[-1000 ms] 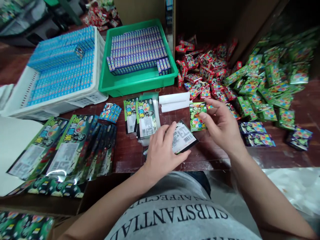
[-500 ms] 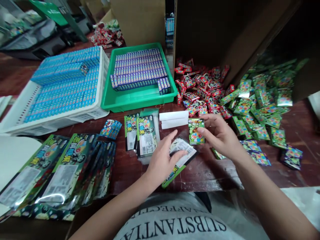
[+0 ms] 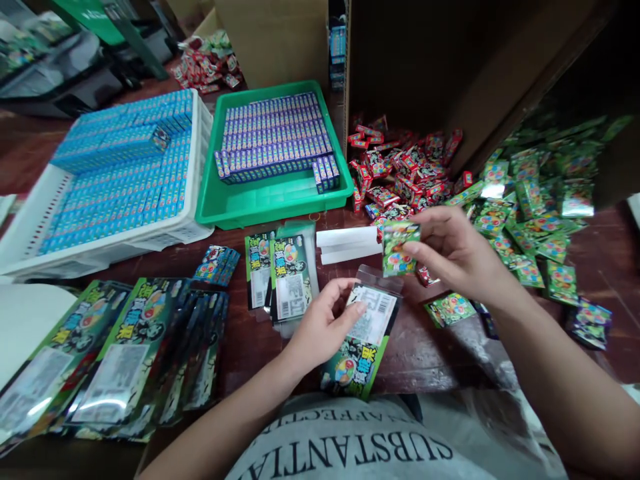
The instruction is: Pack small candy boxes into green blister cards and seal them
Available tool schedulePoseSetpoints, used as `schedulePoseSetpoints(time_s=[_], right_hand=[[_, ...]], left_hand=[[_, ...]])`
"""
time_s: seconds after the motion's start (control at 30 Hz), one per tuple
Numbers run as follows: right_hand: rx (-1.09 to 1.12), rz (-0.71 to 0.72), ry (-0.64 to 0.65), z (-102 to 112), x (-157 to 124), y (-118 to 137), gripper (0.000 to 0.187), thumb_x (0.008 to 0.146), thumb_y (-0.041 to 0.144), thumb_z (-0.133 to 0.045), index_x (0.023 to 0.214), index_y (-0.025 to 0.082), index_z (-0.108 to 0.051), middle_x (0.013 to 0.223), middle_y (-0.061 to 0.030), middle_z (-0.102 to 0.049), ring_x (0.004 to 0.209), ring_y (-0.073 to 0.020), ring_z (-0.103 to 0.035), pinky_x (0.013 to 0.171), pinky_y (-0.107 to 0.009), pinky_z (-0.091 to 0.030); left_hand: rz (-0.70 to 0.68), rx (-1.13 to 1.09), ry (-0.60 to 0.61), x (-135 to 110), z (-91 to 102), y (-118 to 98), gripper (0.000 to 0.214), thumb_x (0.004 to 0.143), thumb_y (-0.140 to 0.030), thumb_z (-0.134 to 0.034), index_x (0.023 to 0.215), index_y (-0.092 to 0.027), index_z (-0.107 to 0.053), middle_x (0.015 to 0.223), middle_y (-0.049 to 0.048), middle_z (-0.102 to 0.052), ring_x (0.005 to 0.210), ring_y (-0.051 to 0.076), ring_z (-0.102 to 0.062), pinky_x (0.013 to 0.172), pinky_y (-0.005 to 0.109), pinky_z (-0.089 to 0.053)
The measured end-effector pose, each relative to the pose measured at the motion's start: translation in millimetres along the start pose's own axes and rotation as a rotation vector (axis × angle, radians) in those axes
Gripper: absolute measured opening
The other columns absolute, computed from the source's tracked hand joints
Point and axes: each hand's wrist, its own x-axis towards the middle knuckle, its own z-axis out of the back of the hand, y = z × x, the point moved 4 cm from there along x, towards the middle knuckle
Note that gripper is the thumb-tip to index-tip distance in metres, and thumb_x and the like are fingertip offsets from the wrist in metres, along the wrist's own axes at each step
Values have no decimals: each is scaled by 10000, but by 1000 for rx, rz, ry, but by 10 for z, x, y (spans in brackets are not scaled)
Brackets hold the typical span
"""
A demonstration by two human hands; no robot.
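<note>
Your left hand (image 3: 324,327) holds the printed pouch (image 3: 370,333) near its top, the grip pinched on it with thumb and fingers. The pouch slants over the near edge of the counter (image 3: 435,353), clear top end away from you. Your right hand (image 3: 457,257) has its grip closed on a small green packet (image 3: 400,248), just above the pouch top and apart from it. This looks like the loading step. The next move calls for spreading the pouch mouth and lining the packet's narrow end up with it.
</note>
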Motion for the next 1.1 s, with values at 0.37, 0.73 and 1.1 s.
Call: schedulePoseSetpoints(time_s=[0.37, 0.73, 1.1], right_hand=[[-249, 123, 712, -227, 144, 79, 219, 1005, 392, -567, 1114, 222, -651, 953, -34, -645, 872, -171, -610, 766, -314, -473], [-285, 180, 732, -314, 206, 165, 184, 949, 275, -623, 1082, 268, -750, 1010, -46, -603, 912, -185, -611, 813, -333, -498], [-243, 115, 411, -193, -72, 40, 329, 1012, 304, -559, 1337, 313, -611, 1145, -77, -651, 1041, -231, -648, 866, -380, -550]], left_hand=[[-9, -3, 78, -35, -39, 93, 501, 903, -257, -720, 1331, -224, -463, 1126, 66, -691, 1027, 206, -664, 919, 393, -519], [-28, -2, 101, -68, -57, 128, 485, 925, -258, -699, 1333, -245, -437, 1065, 48, -691, 948, 191, -676, 859, 369, -538], [-106, 184, 225, -25, 138, -75, 560, 954, -254, -613, 1456, -258, -363, 1087, 66, -614, 879, 174, -632, 722, 302, -522]])
